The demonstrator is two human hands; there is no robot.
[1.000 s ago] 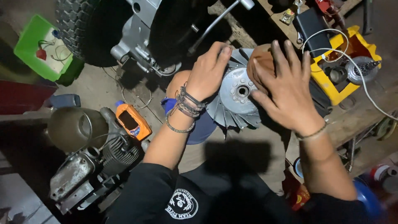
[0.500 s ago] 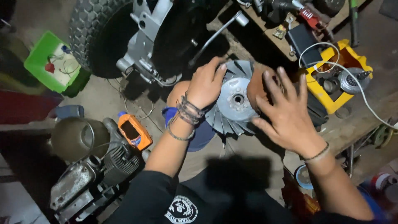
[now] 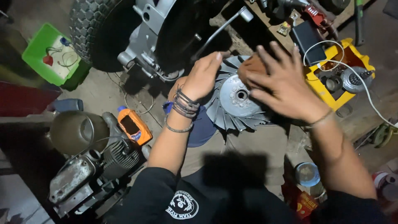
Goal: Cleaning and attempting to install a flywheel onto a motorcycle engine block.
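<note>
A knobby black tire [image 3: 89, 31] with a pale metal housing [image 3: 151, 29] beside it fills the upper left of the frame. Below it, at lower left, sits a small engine [image 3: 89, 174] with a dull round tank [image 3: 74, 132], dusty and worn. A green tray [image 3: 45, 56] lies at the far left edge, and a yellow box [image 3: 336, 89] with a white cable [image 3: 352, 68] looped over it sits at upper right.

At the centre of the frame is the finned metal wheel [image 3: 234, 101], a grey disc with a flat round face, a dark hub hole ringed by small bolt holes, and curved blades fanning out around its rim. It rests over the person's lap, just below the tire.

The left hand [image 3: 203, 76], with bracelets at the wrist, lies flat on the wheel's left edge, fingers held together and stretched toward the top. The right hand [image 3: 286, 89] is spread wide over the wheel's right side, pressing a brown rag [image 3: 253, 66] against the blades at the upper rim.

An orange bottle [image 3: 133, 126] lies left of the left forearm, and a small round tin [image 3: 307, 174] sits at lower right.
</note>
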